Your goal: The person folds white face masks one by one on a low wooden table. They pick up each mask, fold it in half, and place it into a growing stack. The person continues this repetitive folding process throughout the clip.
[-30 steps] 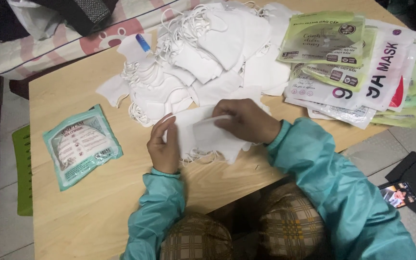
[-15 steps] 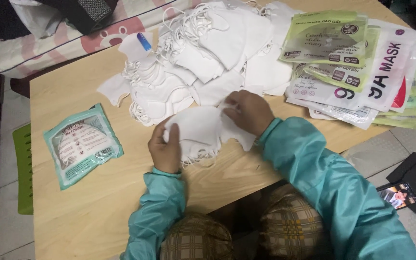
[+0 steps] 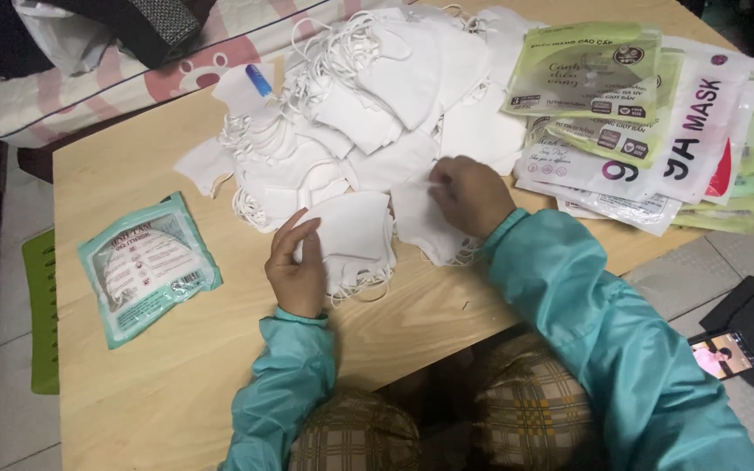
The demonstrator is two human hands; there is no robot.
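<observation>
My left hand (image 3: pixel 297 262) rests with fingers apart on the left edge of a small stack of white folded face masks (image 3: pixel 353 237) on the wooden table (image 3: pixel 159 384). My right hand (image 3: pixel 469 194) pinches another white mask (image 3: pixel 421 222) lying just right of that stack. Behind both hands spreads a big loose heap of white masks (image 3: pixel 377 83) with tangled ear loops. Both arms wear teal sleeves.
A sealed teal mask packet (image 3: pixel 146 266) lies at the table's left. Several green and white empty packets (image 3: pixel 639 113) are piled at the right. A blue-capped pen (image 3: pixel 259 80) sits by the heap. A phone (image 3: pixel 724 353) lies on the floor at right, a green mat (image 3: pixel 43 323) at left.
My right hand has moved right, off the stack in front of me, and taken hold of a mask beside it. My left hand has stayed at the stack's left edge.
</observation>
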